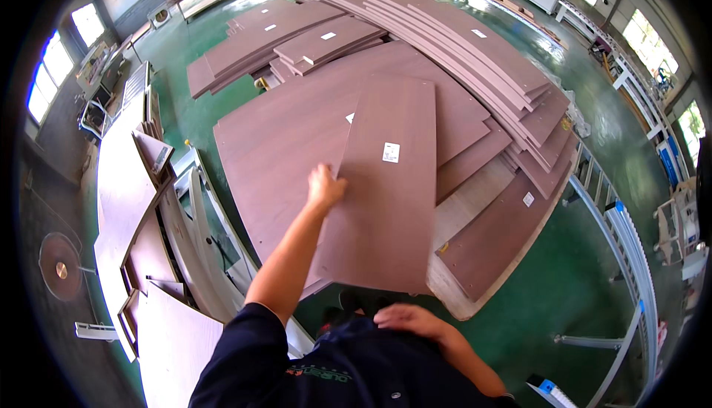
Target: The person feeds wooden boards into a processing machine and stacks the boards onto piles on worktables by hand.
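Note:
A long brown wood panel [389,200] with a white label lies tilted across a larger brown board [274,141], its near end reaching toward my body. My left hand [326,187] is closed on the panel's left edge, about halfway along; the fingertips are partly hidden. In front of my dark shirt, just short of the panel's near end, my right hand [411,320] hovers with its fingers loosely extended. Nothing shows in it, and it is slightly blurred.
Stacked labelled panels [460,44] rise at the far side, with smaller piles [267,33] at far left. A roller conveyor [619,237] curves along the right. Pale furniture parts [122,208] stand at left, near a round fan [61,269]. The floor [519,326] is green.

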Available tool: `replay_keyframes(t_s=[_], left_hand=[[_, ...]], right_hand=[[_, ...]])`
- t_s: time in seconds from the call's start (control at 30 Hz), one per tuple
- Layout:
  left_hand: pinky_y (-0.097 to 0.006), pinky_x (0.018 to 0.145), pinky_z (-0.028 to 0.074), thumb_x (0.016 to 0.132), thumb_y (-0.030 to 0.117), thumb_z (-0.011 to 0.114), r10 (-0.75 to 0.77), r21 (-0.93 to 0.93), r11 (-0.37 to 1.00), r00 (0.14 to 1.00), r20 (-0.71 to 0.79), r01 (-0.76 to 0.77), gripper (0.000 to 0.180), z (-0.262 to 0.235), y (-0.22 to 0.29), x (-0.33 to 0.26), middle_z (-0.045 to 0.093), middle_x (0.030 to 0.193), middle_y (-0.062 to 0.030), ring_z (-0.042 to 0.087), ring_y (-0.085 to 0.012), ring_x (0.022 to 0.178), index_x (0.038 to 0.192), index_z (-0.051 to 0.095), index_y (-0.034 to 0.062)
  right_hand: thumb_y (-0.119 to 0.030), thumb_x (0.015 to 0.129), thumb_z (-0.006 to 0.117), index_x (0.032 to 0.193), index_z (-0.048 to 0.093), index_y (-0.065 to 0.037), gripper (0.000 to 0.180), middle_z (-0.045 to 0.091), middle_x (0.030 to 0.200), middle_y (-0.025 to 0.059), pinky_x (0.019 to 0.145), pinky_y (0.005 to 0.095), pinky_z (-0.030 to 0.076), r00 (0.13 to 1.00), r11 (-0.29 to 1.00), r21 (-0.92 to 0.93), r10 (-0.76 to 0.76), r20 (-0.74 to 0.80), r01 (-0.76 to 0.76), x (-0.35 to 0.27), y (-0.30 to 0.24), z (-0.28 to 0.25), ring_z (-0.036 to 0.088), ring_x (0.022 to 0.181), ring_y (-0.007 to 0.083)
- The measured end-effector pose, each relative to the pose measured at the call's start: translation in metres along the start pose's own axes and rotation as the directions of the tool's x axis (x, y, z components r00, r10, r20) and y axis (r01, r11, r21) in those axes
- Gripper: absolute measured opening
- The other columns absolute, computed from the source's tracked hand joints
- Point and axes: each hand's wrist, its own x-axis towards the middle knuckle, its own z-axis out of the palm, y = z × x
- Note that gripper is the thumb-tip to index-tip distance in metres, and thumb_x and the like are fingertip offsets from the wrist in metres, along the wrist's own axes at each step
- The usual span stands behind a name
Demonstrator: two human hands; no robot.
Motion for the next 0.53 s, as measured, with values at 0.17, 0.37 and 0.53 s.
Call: replay_keyframes(t_s=[0.17, 0.37, 0.53], left_hand=[[-0.047, 0.097, 0.040, 0.080, 0.027, 0.067, 0.309, 0.162, 0.935, 0.948, 0.070, -0.317, 0.054, -0.062, -0.018, -0.008, 0.049, 0.122, -0.0227, 0.046, -0.0401, 0.114, 0.123, 0.047, 0.0018], [-0.052, 0.114, 0.011, 0.081, 0.062, 0.057, 0.214, 0.611, 0.729, 0.951, 0.225, -0.308, 0.088, -0.071, -0.049, -0.072, 0.026, 0.150, -0.0204, 0.017, -0.0395, 0.140, 0.142, 0.034, 0.0039], [-0.053, 0.115, 0.009, 0.082, 0.060, 0.056, 0.361, 0.661, 0.678, 0.929, 0.082, -0.322, 0.083, -0.076, -0.091, -0.018, 0.023, 0.152, -0.0160, 0.015, -0.0347, 0.142, 0.144, 0.033, 0.0103]], right_hand=[[-0.008, 0.089, 0.061, 0.107, 0.060, -0.004, 0.018, 0.063, 0.101, 0.0046, 0.085, 0.0295, 0.050, 0.880, 0.957, -0.227, -0.261, -0.398, 0.181, 0.030, -0.046, -0.012, 0.060, 0.092, 0.0141], [-0.028, 0.084, 0.068, 0.134, 0.042, -0.003, 0.062, 0.045, 0.134, 0.0217, 0.103, 0.0444, 0.035, 0.582, 0.588, -0.806, -0.636, -0.508, -0.061, 0.149, -0.133, -0.096, 0.042, 0.125, 0.0348], [-0.041, 0.079, 0.071, 0.137, 0.037, 0.000, 0.079, 0.036, 0.140, 0.0284, 0.108, 0.0473, 0.028, 0.572, 0.392, -0.882, -0.673, -0.469, -0.262, 0.248, -0.170, -0.136, 0.031, 0.132, 0.0417]])
